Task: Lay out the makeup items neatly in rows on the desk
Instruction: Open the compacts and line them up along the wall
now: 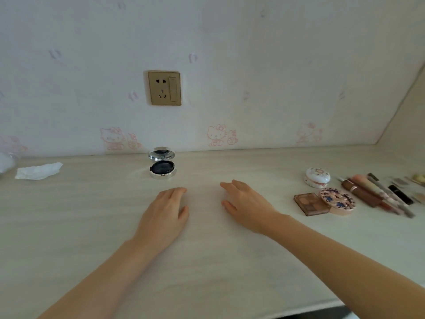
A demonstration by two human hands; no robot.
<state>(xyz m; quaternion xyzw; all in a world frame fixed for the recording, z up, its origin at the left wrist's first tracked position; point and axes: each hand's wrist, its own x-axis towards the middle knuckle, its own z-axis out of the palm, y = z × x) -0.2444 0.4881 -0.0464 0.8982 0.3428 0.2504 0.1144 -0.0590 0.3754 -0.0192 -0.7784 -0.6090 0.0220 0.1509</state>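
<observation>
Leftmost, a crumpled white tissue [38, 171] lies on the pale desk [92, 226] near the wall, and further right an open silver compact [162, 166] sits below the gold wall socket [164, 87]. Nearer the front edge, the left hand [166, 214] and the right hand [247, 204] lie palm-down on the desk, fingers straight and close together, holding nothing. Well to the right, a white round case [317, 177], a brown eyeshadow palette [310, 203], a pink patterned compact [338, 201] and a bunch of lipsticks and pencils [377, 194] lie clustered.
</observation>
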